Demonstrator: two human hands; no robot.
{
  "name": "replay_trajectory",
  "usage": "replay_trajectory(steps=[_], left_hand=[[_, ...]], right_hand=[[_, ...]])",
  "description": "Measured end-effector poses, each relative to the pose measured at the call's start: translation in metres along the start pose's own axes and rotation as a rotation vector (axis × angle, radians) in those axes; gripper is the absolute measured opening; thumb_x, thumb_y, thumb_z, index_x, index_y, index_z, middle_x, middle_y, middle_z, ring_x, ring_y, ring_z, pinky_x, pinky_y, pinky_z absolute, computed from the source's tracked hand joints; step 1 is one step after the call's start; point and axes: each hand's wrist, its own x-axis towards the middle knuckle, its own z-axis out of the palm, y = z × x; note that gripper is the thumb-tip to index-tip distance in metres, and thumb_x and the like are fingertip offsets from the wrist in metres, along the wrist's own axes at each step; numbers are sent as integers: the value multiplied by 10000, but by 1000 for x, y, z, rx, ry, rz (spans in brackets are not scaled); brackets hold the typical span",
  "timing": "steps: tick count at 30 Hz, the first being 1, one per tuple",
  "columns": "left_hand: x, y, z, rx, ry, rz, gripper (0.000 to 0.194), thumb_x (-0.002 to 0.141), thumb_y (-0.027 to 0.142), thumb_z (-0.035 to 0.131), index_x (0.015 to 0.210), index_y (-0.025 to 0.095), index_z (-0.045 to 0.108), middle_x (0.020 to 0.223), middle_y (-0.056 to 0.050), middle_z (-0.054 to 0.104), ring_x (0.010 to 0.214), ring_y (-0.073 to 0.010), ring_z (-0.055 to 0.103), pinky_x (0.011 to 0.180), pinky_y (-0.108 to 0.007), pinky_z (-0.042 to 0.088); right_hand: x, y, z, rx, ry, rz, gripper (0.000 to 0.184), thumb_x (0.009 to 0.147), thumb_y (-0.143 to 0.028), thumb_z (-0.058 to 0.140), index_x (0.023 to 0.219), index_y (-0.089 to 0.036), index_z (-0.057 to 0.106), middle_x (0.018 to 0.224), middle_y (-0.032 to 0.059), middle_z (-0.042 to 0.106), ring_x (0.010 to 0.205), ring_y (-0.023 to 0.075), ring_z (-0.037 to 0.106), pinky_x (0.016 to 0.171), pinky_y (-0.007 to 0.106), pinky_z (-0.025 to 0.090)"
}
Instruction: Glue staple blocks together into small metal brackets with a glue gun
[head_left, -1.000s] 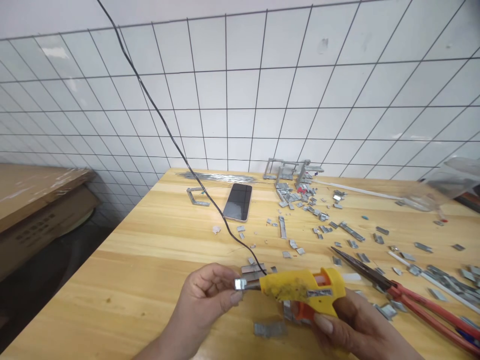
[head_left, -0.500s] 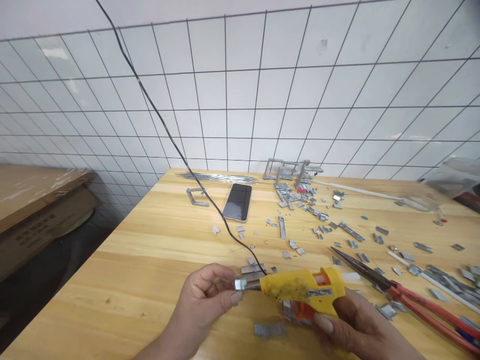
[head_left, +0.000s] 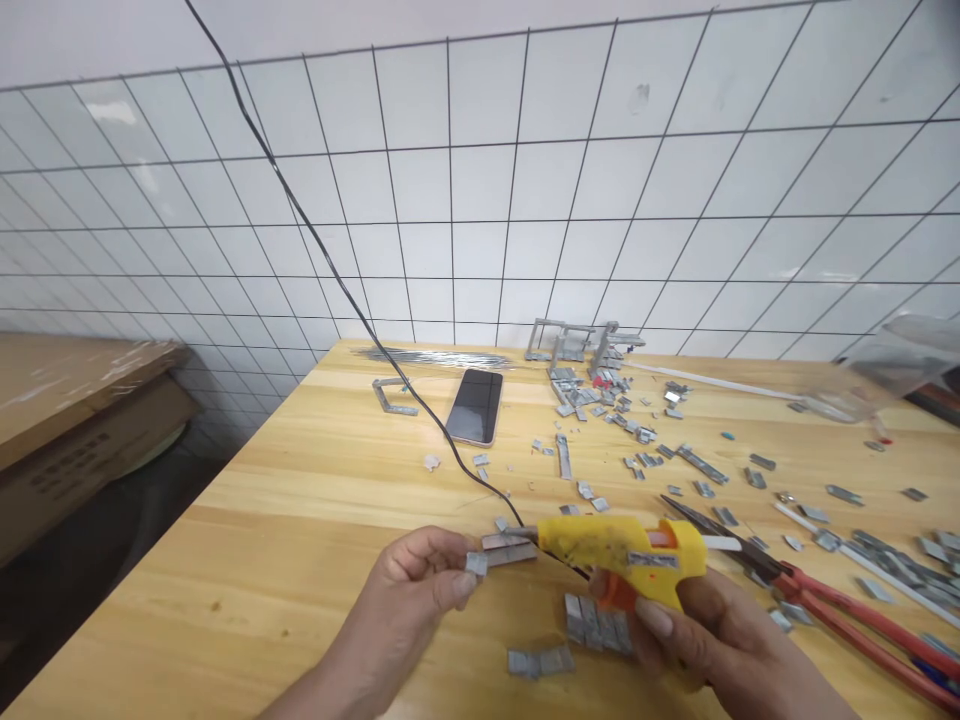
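My right hand grips a yellow hot glue gun by its handle, fingers at the orange trigger; a white glue stick pokes from its back. The nozzle points left. My left hand pinches a small grey metal piece between thumb and fingers, just below and left of the nozzle tip, apart from it. Behind it on the table lie flat grey strips. Below the gun sits a group of joined grey pieces, and a shorter joined piece lies nearer me.
A black cord runs from the upper left down to the gun. A phone lies mid-table. Red-handled pliers rest at the right among scattered metal bits. Small grey frames stand by the tiled wall, with a clear plastic container further right.
The glue gun has moved up and right, its nozzle leaving the metal piece. The piece in my left hand has turned slightly and stays near the same place.
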Motion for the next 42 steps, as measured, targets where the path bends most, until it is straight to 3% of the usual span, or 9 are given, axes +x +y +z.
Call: replay_trajectory(steps=[2,4,7,14,20,26,31,37,42], left_hand=[[-1,-1,1,-2,-23,-11,266,518,251,916,726,185,764,670,-8,713,626,-88,587,617,-167,427],[-2,-1,2,-11,-54,-16,240,542,235,908,728,186,764,687,-11,723,640,-89,599,631,-167,432],[-4,-2,5,-25,-85,-45,246,530,222,915,722,183,766,676,-17,732,621,-90,610,618,-165,438],[-8,-5,4,-7,-182,-43,226,581,229,897,760,188,765,686,-6,742,626,-81,627,613,-146,453],[-6,-7,3,25,-262,-11,136,681,200,838,795,199,764,776,-18,760,718,-116,666,695,-187,493],[-6,-11,1,61,-249,-22,156,676,188,834,809,177,755,788,-36,755,744,-145,673,726,-228,512],[-6,-12,-1,88,-268,-25,180,675,227,837,826,179,751,837,-49,760,788,-176,683,767,-273,521],[-5,-11,0,65,-261,-9,140,681,191,833,799,189,758,785,-24,756,738,-131,676,723,-210,511],[-6,-12,0,72,-279,-19,154,677,199,836,811,195,759,796,-26,758,751,-140,682,733,-222,514]], right_hand=[[4,4,1,11,48,19,550,602,-635,749,460,-203,438,453,-33,493,442,93,359,444,235,291],[9,5,4,88,57,46,466,603,-537,790,539,-207,467,464,-33,531,441,96,387,443,234,274],[12,2,15,281,-54,97,352,613,-405,807,730,-192,554,508,-32,583,479,117,481,480,235,326],[5,-11,52,317,-118,114,282,581,-277,780,733,-193,559,635,-12,651,589,154,594,534,248,437],[2,-11,62,298,-205,55,340,570,-344,791,813,-189,610,800,30,691,741,196,629,620,275,481],[0,-13,64,215,-140,114,310,578,-340,790,755,-211,569,683,-23,642,605,149,586,524,235,442],[1,-15,64,182,-153,105,304,596,-371,784,729,-215,560,677,-8,656,594,159,603,502,235,449],[3,-15,62,157,-183,83,322,582,-380,791,732,-207,565,718,21,690,664,195,647,525,241,472],[5,-11,62,146,-208,81,306,604,-371,775,751,-199,569,711,15,687,617,166,627,511,232,459]])
